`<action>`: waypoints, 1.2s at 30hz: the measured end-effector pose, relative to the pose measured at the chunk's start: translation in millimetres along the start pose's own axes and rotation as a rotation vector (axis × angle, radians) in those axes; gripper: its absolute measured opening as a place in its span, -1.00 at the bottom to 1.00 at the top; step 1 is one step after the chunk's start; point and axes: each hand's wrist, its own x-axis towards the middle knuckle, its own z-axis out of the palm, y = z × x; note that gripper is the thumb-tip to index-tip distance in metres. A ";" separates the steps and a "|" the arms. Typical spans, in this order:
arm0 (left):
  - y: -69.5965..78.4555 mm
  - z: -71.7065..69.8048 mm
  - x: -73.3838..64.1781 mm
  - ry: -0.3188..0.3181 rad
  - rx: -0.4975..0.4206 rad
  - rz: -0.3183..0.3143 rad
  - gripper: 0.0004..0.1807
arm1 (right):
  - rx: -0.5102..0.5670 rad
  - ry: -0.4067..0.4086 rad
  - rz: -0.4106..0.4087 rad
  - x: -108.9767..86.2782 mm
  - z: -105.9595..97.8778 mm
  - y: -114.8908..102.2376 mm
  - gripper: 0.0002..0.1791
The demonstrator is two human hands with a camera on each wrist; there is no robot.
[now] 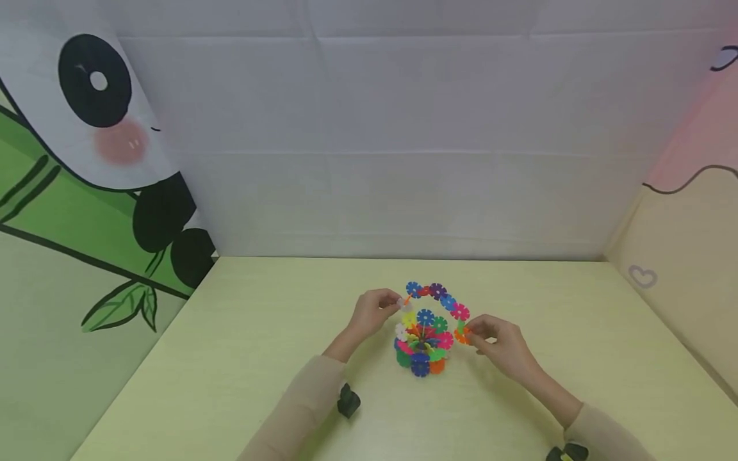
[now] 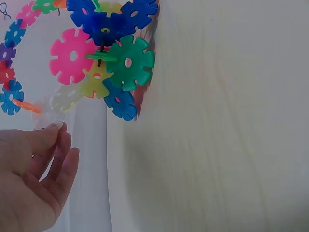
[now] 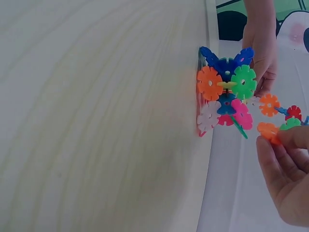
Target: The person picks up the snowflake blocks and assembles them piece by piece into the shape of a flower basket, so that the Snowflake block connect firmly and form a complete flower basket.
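A basket-like build of colourful snowflake discs (image 1: 420,366) stands on the table, with blue, green, orange, pink and white pieces slotted together. Above it arches a chain of linked snowflake discs (image 1: 437,292) in blue, red, purple and pink. My left hand (image 1: 371,312) pinches a whitish, see-through disc (image 2: 42,117) at the chain's left end, beside an orange piece. At the other end, my right hand (image 1: 505,344) holds an orange disc (image 3: 267,131) between thumb and fingers, next to a green one. That orange disc is at the build's right side.
The pale wooden table (image 1: 265,320) spreads around the build. A white cloth backdrop (image 1: 403,192) rises at the table's far edge. Printed side panels stand left (image 1: 34,288) and right (image 1: 686,237). A dark strap piece (image 1: 348,401) is at the left sleeve.
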 end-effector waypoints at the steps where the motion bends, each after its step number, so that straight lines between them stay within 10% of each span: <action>1: -0.5 0.7 0.8 -0.006 -0.002 0.002 -0.87 | 0.005 -0.002 0.000 -0.7 0.4 -0.5 -0.87; 36: -9.8 1.6 1.1 -0.069 -0.004 0.033 -0.86 | 0.041 -0.030 0.043 -19.1 27.9 -18.5 -0.87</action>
